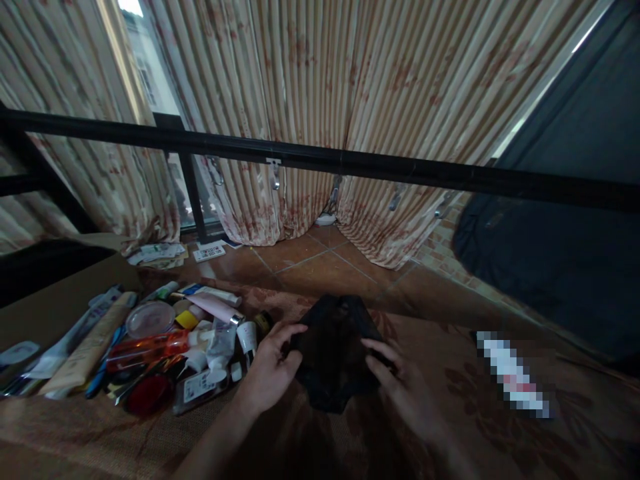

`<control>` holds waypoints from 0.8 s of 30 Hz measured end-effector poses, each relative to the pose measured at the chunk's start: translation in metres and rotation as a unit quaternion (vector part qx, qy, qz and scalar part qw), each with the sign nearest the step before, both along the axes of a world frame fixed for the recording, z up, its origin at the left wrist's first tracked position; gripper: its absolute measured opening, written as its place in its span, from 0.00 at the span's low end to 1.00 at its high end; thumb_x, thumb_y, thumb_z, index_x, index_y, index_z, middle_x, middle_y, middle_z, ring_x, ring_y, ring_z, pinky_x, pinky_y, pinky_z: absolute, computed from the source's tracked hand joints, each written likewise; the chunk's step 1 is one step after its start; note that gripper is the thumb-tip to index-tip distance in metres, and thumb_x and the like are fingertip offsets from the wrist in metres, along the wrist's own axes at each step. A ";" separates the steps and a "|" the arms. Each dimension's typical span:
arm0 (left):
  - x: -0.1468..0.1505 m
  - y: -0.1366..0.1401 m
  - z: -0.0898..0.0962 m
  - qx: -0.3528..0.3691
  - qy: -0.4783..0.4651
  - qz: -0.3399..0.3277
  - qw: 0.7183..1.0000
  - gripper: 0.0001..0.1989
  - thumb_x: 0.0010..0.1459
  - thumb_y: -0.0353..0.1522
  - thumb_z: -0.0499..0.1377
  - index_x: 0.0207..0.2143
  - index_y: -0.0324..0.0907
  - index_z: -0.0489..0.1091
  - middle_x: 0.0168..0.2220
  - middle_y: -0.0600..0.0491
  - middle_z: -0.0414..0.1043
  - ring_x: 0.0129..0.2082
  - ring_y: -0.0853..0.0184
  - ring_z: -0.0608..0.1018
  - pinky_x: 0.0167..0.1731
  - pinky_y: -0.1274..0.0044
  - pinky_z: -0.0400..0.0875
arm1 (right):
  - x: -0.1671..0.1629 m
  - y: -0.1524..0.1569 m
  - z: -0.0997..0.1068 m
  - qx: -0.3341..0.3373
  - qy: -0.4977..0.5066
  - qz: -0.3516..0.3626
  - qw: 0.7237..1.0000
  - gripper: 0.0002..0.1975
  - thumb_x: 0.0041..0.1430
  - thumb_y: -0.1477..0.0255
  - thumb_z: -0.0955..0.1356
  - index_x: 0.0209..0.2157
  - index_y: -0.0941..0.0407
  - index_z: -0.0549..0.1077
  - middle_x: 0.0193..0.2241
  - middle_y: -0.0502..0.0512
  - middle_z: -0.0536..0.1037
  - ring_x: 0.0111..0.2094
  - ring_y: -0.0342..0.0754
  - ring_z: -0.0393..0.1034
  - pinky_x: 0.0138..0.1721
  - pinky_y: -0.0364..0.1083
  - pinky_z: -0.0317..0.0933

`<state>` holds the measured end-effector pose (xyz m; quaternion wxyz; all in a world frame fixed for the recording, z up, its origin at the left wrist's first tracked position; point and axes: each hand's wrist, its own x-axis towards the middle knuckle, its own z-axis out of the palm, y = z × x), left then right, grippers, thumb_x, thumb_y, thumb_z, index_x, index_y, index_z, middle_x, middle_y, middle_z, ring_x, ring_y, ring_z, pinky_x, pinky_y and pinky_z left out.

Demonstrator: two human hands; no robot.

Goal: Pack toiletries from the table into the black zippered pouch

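Observation:
A soft black bag (340,353), dark inside and spread wide, rests on the patterned brown cloth in front of me. My left hand (275,367) is closed on its left edge, fingers and thumb at the rim. At the opposite edge, my right hand (400,387) grips the rim in the same way. The bag's inside is too dark to make out any contents. Just left of my left hand lies a heap of cosmetics, including a white-capped tube (247,339), a pink tube (215,308), an orange bottle (147,350) and a round clear-lidded container (150,320).
A cardboard box (75,287) stands at the left behind the heap. A blurred-out flat item (513,377) lies on the cloth (450,413) at the right. Beyond are a tiled floor (310,257), a dark rail (320,157), striped curtains (300,80) and a large dark panel (565,267).

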<state>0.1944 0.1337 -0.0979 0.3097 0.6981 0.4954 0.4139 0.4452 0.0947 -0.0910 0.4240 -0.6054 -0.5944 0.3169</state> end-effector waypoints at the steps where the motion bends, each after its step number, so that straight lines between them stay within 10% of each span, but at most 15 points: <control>1: 0.001 0.000 -0.001 -0.002 -0.001 0.001 1.000 0.21 0.55 0.26 0.53 0.50 0.44 0.74 0.46 0.50 0.72 0.42 0.65 0.76 0.41 0.72 0.73 | 0.000 0.001 0.000 0.005 -0.003 -0.003 1.000 0.18 0.60 0.59 0.67 0.48 0.50 0.79 0.53 0.57 0.76 0.52 0.55 0.73 0.46 0.49 0.70; 24: 0.015 -0.016 0.004 0.079 -0.031 -0.098 0.992 0.15 0.64 0.37 0.57 0.52 0.47 0.73 0.64 0.47 0.60 0.62 0.60 0.68 0.60 0.67 0.65 | -0.027 0.005 -0.011 0.006 0.117 -0.058 0.991 0.14 0.52 0.57 0.73 0.29 0.54 0.82 0.27 0.52 0.81 0.27 0.48 0.73 0.28 0.43 0.65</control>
